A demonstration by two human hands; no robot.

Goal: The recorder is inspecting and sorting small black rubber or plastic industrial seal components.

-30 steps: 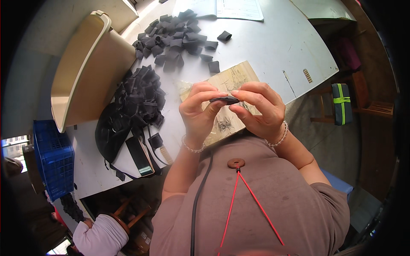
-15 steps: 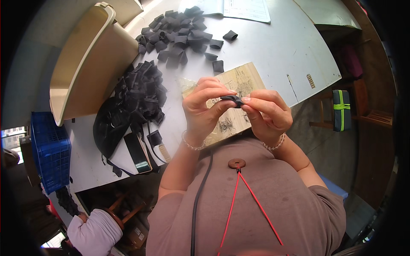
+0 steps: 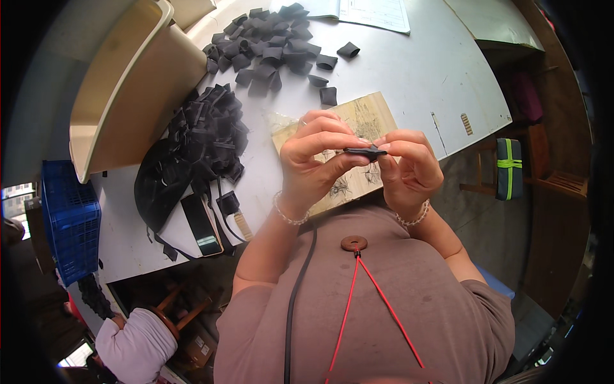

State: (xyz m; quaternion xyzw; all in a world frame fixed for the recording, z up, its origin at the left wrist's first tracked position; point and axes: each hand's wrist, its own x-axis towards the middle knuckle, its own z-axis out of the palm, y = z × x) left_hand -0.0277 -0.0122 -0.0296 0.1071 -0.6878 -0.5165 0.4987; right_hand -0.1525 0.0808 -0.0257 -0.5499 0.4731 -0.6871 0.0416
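Note:
A small folded black fabric piece (image 3: pixel 362 152) is held above the worn wooden board (image 3: pixel 377 112). My left hand (image 3: pixel 313 157) pinches its left end between thumb and fingers. At its right end, my right hand (image 3: pixel 414 168) closes thumb and fingertips on it. Fingers hide part of the piece. Beyond the board, a loose heap of similar black fabric loops (image 3: pixel 272 48) lies on the white table, with a few single loops (image 3: pixel 328 96) nearer the board. A denser pile of black pieces (image 3: pixel 214 131) sits left of my left hand.
A beige plastic bin (image 3: pixel 137 89) stands at the left. Near the table's front edge lies a phone (image 3: pixel 200 224). An open paper booklet (image 3: pixel 377 13) is at the far side. A blue crate (image 3: pixel 69 214) and another person's sleeve (image 3: pixel 137 345) show at lower left.
Both hands have moved slightly right with the black fabric piece. It now appears flatter and more level between the fingertips.

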